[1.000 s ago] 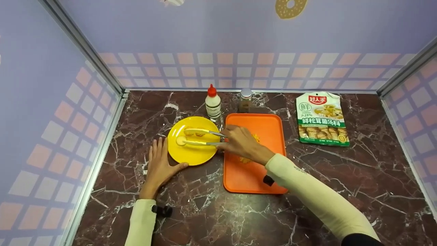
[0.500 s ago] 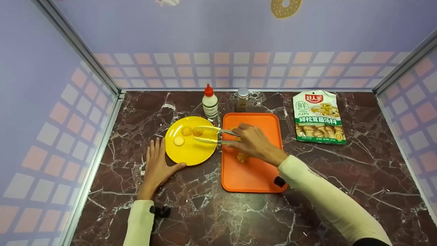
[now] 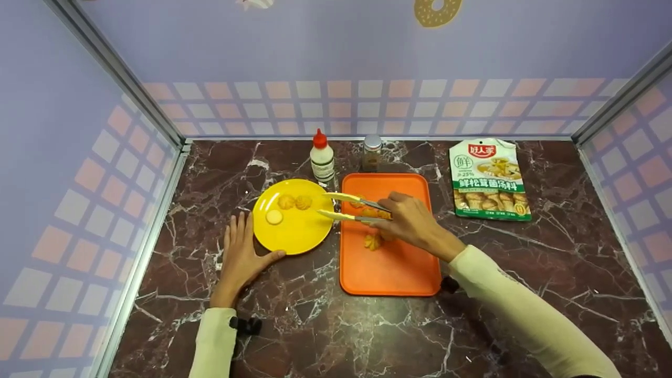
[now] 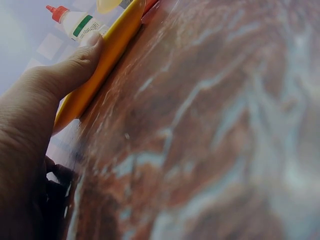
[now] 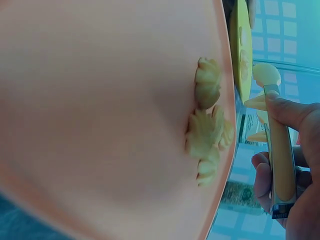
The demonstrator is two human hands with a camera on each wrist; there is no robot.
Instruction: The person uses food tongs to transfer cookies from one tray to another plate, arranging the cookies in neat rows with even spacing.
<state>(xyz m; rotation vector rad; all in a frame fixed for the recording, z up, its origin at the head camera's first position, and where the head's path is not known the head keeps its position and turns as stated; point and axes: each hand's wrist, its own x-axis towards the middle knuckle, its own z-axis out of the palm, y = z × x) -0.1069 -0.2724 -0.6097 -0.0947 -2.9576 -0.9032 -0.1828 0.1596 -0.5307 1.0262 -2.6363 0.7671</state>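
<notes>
My left hand (image 3: 243, 258) lies at the near left of a yellow plate (image 3: 294, 237), its fingers extended along the side. In the left wrist view its thumb (image 4: 80, 67) touches the plate's rim. Two ridged golden cookies (image 3: 303, 202) and a smooth round cookie (image 3: 274, 217) sit on the plate. My right hand (image 3: 412, 223) grips metal tongs with yellow tips (image 3: 342, 197) over the orange tray (image 3: 388, 273). The tips are spread above the plate's right edge with nothing between them. Several ridged cookies (image 5: 205, 132) lie in the tray, partly hidden by the hand in the head view.
Behind the plate stands a red-capped squeeze bottle (image 3: 322, 164). A small lidded spice jar (image 3: 372, 153) is just behind the tray. A green and white food pouch (image 3: 491, 181) lies at the back right. Walls border the marble table (image 3: 315, 331).
My right hand has drawn the tongs rightward, from around the cookies on the plate to over the tray. The cookies stay on the plate. My left hand keeps its place.
</notes>
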